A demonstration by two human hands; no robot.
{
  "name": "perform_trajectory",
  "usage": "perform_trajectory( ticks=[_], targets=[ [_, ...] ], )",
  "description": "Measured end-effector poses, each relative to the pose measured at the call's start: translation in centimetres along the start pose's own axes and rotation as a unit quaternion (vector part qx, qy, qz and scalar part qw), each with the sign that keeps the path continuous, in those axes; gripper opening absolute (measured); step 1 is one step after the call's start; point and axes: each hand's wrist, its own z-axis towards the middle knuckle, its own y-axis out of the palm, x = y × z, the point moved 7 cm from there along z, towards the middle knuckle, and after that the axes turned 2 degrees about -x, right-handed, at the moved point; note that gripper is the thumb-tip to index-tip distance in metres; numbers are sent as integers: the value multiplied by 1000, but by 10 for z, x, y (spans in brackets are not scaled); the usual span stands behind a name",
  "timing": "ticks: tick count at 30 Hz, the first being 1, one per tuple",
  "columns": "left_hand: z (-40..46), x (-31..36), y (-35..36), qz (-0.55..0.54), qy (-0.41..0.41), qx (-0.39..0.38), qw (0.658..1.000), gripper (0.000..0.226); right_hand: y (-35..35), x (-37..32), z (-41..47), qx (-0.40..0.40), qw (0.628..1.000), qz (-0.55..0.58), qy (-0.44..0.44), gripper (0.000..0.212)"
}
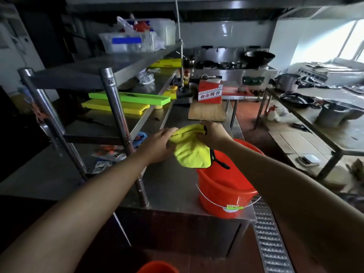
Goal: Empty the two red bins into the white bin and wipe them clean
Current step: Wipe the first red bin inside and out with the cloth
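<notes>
Nearest us, a second red bin's rim (157,266) showed on the floor. Our left hand (159,143) pinched the yellow cloth (190,150), our right hand (212,134) gripped its other end, above the red bin (226,194) on the steel table (167,184).

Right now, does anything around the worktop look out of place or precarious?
Yes. The red bin stands at the steel table's front right corner, its base close to the edge. Both hands hold a yellow cloth above it.
</notes>
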Motion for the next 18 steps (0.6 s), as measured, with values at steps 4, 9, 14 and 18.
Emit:
perform_trajectory(
  ticks=[4,9,14,18],
  targets=[
    [32,25,-5,2,-3,19,1000,62,-40,27,9,9,1000,-15,-15,24],
    [56,73,24,-20,18,9,1000,51,-58,84,-7,3,1000,-10,11,27],
    [37,92,111,-62,-45,-139,987,65,-28,143,-76,-28,999,-25,25,28],
    [-5,105,188,14,28,-320,947,68,7,171,-144,-93,995,-24,13,35]
  ],
)
